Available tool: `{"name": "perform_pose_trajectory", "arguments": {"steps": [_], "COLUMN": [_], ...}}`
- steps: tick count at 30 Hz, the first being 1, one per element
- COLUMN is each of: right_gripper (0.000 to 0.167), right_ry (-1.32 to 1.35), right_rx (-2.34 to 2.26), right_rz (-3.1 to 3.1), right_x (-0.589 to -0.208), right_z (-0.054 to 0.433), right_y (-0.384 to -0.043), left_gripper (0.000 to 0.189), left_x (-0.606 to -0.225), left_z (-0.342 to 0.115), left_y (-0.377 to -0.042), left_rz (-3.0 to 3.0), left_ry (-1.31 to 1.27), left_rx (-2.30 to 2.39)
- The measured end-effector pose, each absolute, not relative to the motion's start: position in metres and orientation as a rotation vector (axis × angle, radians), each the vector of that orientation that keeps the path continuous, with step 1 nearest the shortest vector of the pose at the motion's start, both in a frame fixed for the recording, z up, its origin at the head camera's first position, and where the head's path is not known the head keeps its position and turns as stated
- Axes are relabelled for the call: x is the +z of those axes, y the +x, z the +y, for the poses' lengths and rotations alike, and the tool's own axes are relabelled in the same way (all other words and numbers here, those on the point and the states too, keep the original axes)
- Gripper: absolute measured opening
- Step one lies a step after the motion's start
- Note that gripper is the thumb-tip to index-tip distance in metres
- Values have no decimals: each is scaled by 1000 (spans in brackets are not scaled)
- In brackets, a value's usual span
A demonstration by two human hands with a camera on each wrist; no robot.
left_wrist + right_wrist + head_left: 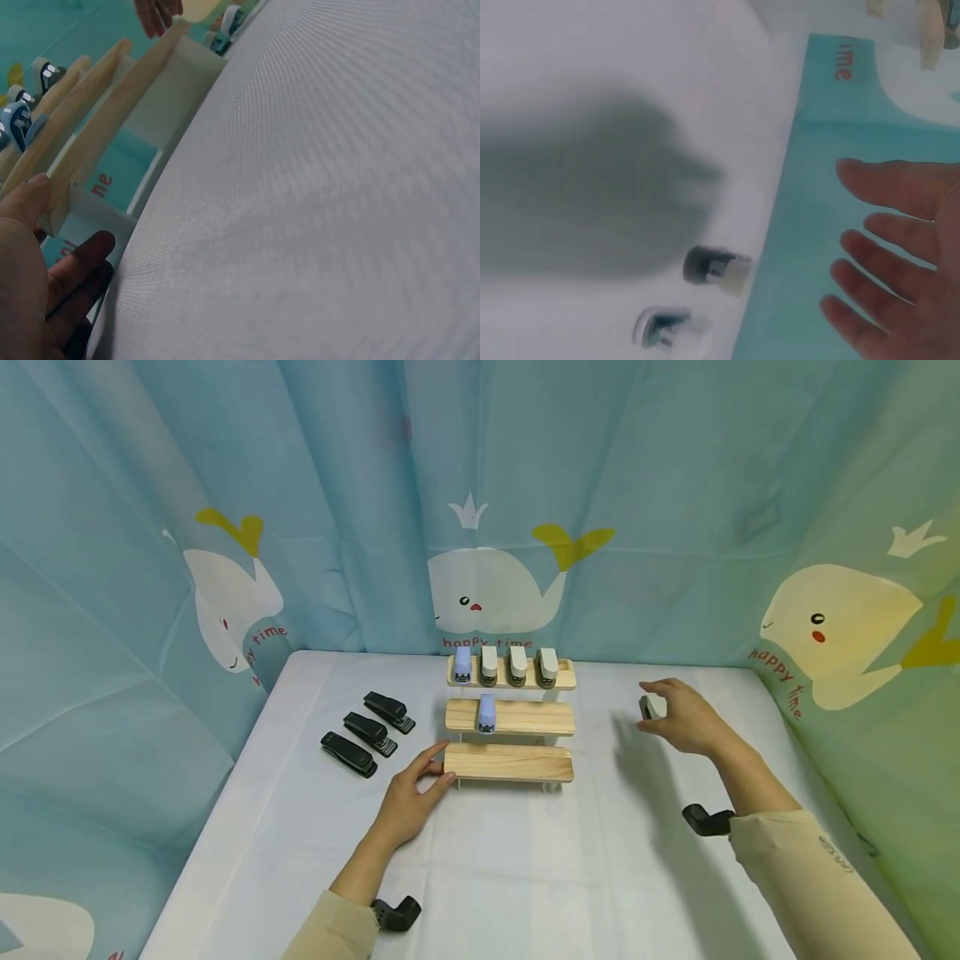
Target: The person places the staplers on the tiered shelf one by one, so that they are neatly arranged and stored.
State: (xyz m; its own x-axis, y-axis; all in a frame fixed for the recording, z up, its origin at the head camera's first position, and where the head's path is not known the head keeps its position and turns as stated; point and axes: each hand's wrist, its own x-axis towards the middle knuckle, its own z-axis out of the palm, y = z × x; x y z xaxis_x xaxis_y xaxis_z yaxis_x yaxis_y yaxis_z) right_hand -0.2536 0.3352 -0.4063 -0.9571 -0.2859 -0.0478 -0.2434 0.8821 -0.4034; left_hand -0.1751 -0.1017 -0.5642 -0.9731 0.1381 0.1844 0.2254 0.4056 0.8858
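From the head camera I have a three-tier wooden rack (pixel 510 763) standing on the white desk (pixel 495 877), with my left hand (pixel 405 797) at the left end of its lowest board, thumb at the front corner and index finger at the back one. Three white staplers (pixel 517 665) and a lavender stapler (pixel 462 666) sit in a row on the top tier; another lavender stapler (pixel 487 714) stands on the middle tier, left of centre. Three black staplers (pixel 371 733) lie side by side on the desk, left of the rack. Well apart on the right, my right hand (pixel 681 720) is over a pale stapler (pixel 654 706), partly covering it; from here alone I can't tell whether they touch. Behind the desk hangs a blue whale-print curtain (pixel 360 485). On the left wrist camera I see the thumb against the edge of the lowest board and the other fingers (pixel 86 255) down by the clear support beneath, pinching the rack's end. The right wrist camera settles the other side for me: those fingers are spread and hold nothing, apart from two pale-topped staplers (pixel 718 268) that rest near each other on the desk, while a corner of the rack shows at upper right.
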Motion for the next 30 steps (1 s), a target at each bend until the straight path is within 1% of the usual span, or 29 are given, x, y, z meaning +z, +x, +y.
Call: {"name": "perform_pose_trajectory", "arguments": {"steps": [14, 30], "right_gripper": [71, 71], "right_ry": [-356, -346], "right_rx": [-560, -521], "right_rz": [2928, 2885], "right_x": [-414, -434], "right_z": [352, 370], "right_y": [-262, -280], "left_gripper": [57, 58], "left_x": [-562, -566], "left_z": [-102, -104], "left_y": [-174, -177], "left_rz": [-2564, -2568], "left_ry": [-348, -363], "left_rx": [-1632, -1628]}}
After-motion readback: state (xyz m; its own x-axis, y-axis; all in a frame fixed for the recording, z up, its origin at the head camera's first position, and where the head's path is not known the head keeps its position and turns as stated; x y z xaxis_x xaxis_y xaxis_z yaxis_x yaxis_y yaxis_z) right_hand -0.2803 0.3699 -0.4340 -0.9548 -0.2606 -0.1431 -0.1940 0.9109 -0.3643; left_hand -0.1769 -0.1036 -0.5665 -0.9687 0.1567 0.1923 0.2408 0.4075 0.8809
